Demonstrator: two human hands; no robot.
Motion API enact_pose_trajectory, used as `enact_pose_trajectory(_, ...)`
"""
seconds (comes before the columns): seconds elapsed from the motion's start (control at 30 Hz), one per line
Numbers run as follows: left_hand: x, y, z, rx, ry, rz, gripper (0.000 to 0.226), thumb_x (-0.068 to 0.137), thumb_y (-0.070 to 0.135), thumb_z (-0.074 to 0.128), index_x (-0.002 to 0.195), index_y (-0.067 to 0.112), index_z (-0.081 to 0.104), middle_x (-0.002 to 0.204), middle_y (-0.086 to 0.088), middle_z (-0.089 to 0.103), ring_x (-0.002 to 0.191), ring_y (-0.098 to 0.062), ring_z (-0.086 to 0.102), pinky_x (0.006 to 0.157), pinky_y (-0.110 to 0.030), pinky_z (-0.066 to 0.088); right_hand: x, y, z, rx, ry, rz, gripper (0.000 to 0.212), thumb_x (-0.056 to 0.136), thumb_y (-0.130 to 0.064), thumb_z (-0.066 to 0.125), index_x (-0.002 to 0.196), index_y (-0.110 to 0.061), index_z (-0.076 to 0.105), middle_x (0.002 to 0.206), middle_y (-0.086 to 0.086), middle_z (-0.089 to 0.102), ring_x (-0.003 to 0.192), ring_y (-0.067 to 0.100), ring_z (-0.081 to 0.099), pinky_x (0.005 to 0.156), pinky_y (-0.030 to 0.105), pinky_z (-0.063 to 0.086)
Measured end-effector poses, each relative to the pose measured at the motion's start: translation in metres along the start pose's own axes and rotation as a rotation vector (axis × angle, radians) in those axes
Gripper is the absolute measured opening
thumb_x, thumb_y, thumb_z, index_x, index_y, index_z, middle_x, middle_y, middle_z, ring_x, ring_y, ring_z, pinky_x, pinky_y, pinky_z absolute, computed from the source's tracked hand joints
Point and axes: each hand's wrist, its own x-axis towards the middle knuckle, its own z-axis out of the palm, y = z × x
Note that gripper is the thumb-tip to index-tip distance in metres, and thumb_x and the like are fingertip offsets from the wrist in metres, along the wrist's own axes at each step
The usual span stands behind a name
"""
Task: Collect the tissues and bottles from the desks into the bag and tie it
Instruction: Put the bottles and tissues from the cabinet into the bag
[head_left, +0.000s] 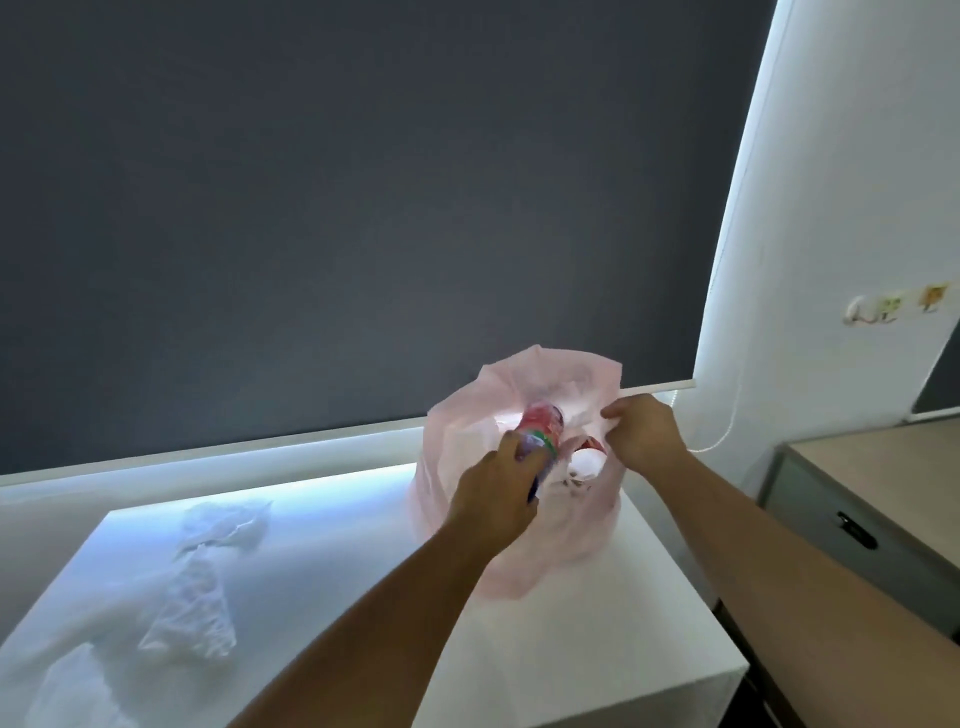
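A thin pink plastic bag (561, 525) stands open on the white desk (571, 649). My left hand (496, 488) grips a bottle (540, 428) with a red and green label, its far end inside the bag's mouth. My right hand (644, 426) pinches the bag's right rim and holds it open. Inside the bag lie a white rounded object (587, 462) and something red beside it. Crumpled white tissues (197, 587) lie on the left part of the desk.
A dark roller blind (337, 208) covers the window behind the desk, with a cord (727, 426) hanging at its right. A second, beige desk (872, 467) with a grey drawer and black handle stands to the right. White wall at far right.
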Motion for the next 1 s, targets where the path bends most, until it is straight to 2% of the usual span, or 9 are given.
enact_pose_trajectory(0.1, 0.006, 0.003, 0.020, -0.047, -0.146, -0.021, 0.053, 0.090, 0.019, 0.057, 0.139, 0.021, 0.037, 0.143, -0.005, 0.039, 0.105, -0.030, 0.059, 0.086, -0.033, 0.050, 0.005, -0.001, -0.001, 0.068, 0.064, 0.003, 0.036, 0.083, 0.003, 0.055, 0.115, -0.009, 0.068, 0.128, 0.005, 0.061, 0.118, 0.023, 0.056, 0.101, 0.026, 0.041)
enact_pose_trajectory(0.2, 0.010, 0.002, 0.025, -0.116, -0.203, -0.021, 0.046, 0.091, 0.031, 0.057, 0.134, 0.027, 0.042, 0.132, -0.004, 0.054, 0.103, -0.024, 0.060, 0.085, -0.025, 0.047, 0.007, 0.000, 0.001, 0.096, 0.098, 0.011, 0.038, 0.082, 0.005, 0.054, 0.112, -0.012, 0.070, 0.125, 0.003, 0.064, 0.114, 0.024, 0.058, 0.097, 0.028, 0.044)
enact_pose_trajectory(0.37, 0.020, -0.006, -0.001, -0.065, -0.057, 0.004, 0.041, 0.088, 0.037, 0.058, 0.126, 0.024, 0.050, 0.123, 0.000, 0.058, 0.105, -0.020, 0.057, 0.087, -0.031, 0.051, 0.006, -0.002, 0.006, 0.059, 0.145, 0.054, 0.027, 0.077, -0.013, 0.065, 0.101, -0.025, 0.071, 0.122, 0.002, 0.063, 0.106, 0.027, 0.059, 0.093, 0.036, 0.049)
enact_pose_trajectory(0.5, 0.018, -0.027, -0.033, -0.114, 0.098, -0.038, 0.031, 0.091, 0.038, 0.054, 0.120, 0.027, 0.054, 0.129, 0.005, 0.055, 0.113, -0.015, 0.053, 0.093, -0.030, 0.047, 0.002, -0.025, 0.001, -0.039, 0.317, -0.049, 0.025, 0.084, -0.033, 0.062, 0.106, -0.022, 0.068, 0.140, 0.006, 0.046, 0.125, 0.032, 0.042, 0.104, 0.045, 0.037)
enact_pose_trajectory(0.63, -0.006, -0.082, -0.082, -0.155, 0.286, -0.176, 0.020, 0.089, 0.028, 0.057, 0.107, 0.023, 0.063, 0.117, 0.004, 0.060, 0.103, -0.016, 0.059, 0.085, -0.033, 0.052, -0.006, -0.086, 0.009, 0.069, 0.352, -0.252, 0.022, 0.088, -0.027, 0.058, 0.106, -0.019, 0.068, 0.144, 0.004, 0.042, 0.129, 0.029, 0.037, 0.108, 0.042, 0.030)
enact_pose_trajectory(0.73, -0.038, -0.144, -0.115, -0.167, 0.414, -0.380, 0.018, 0.087, 0.026, 0.059, 0.103, 0.023, 0.065, 0.114, 0.003, 0.061, 0.098, -0.019, 0.060, 0.083, -0.031, 0.051, -0.023, -0.142, 0.041, 0.249, 0.384, -0.515, 0.016, 0.083, -0.015, 0.059, 0.092, -0.014, 0.072, 0.132, 0.008, 0.055, 0.120, 0.029, 0.048, 0.101, 0.030, 0.031)
enact_pose_trajectory(0.8, -0.070, -0.189, -0.130, -0.141, 0.454, -0.515, 0.019, 0.086, 0.026, 0.060, 0.104, 0.024, 0.064, 0.116, 0.003, 0.061, 0.099, -0.018, 0.061, 0.081, -0.028, 0.047, -0.041, -0.179, 0.070, 0.320, 0.285, -0.628, 0.014, 0.081, -0.012, 0.059, 0.087, -0.012, 0.072, 0.127, 0.010, 0.058, 0.116, 0.030, 0.052, 0.097, 0.026, 0.031)
enact_pose_trajectory(0.87, -0.107, -0.231, -0.139, -0.045, 0.408, -0.657, 0.026, 0.084, 0.028, 0.062, 0.109, 0.025, 0.061, 0.120, 0.003, 0.059, 0.105, -0.019, 0.059, 0.082, -0.029, 0.045, -0.063, -0.210, 0.106, 0.340, 0.080, -0.708, 0.013, 0.083, -0.011, 0.060, 0.090, -0.012, 0.070, 0.130, 0.007, 0.056, 0.120, 0.026, 0.049, 0.097, 0.025, 0.033)
enact_pose_trajectory(1.0, -0.189, -0.292, -0.127, 0.114, -0.054, -0.910, 0.064, 0.074, 0.043, 0.073, 0.128, 0.023, 0.045, 0.132, -0.007, 0.047, 0.117, -0.029, 0.052, 0.094, -0.038, 0.043, -0.102, -0.246, 0.192, 0.232, -0.270, -0.813, 0.022, 0.084, -0.017, 0.061, 0.106, -0.019, 0.066, 0.136, 0.002, 0.048, 0.125, 0.022, 0.044, 0.098, 0.030, 0.040)
